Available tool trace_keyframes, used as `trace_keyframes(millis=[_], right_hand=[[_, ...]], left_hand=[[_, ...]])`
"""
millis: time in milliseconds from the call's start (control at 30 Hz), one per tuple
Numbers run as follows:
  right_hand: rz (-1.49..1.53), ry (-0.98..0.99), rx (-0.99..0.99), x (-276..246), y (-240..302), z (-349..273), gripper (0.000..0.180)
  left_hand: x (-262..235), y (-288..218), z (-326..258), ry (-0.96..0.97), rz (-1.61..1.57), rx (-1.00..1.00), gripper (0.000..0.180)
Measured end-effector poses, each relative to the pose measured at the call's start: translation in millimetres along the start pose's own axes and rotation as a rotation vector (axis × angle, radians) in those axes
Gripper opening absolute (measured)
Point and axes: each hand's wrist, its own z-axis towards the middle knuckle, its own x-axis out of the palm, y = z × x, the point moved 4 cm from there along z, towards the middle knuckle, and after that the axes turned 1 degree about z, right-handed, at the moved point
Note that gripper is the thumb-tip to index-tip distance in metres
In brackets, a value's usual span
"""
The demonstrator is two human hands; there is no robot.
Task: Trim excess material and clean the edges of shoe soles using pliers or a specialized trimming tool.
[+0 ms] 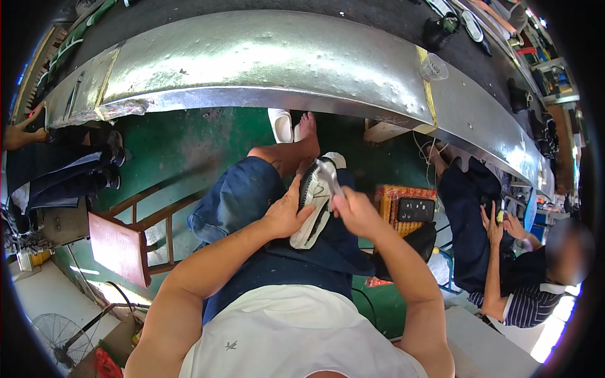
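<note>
A white and black shoe (309,234) rests on my lap, its length pointing away from me. My left hand (287,211) is closed on the shoe's left side, with the thumb lying across it. My right hand (355,213) is closed around a grey, metal-looking tool (330,174), whose far part lies over the upper end of the shoe. Motion blurs this tool, so its exact kind is unclear. Part of the shoe is hidden under the tool and my fingers.
A metal-edged workbench (265,63) spans the front, with a clear plastic cup (433,67) on its edge. At left stands a wooden stool (120,246). A black phone-like object (416,210) lies on a patterned seat at right. Beyond it sits another person (504,252), hands occupied.
</note>
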Motion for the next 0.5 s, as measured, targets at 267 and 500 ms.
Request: trace_keyframes(millis=[267, 500], right_hand=[[-0.291, 0.034, 0.082, 29, 6, -32, 0.040], [-0.101, -0.009, 0.058, 37, 17, -49, 0.037]], left_hand=[[-2, 2, -5, 0.107, -0.149, 0.072, 0.103], [2, 22, -22, 0.285, -0.396, 0.075, 0.119]])
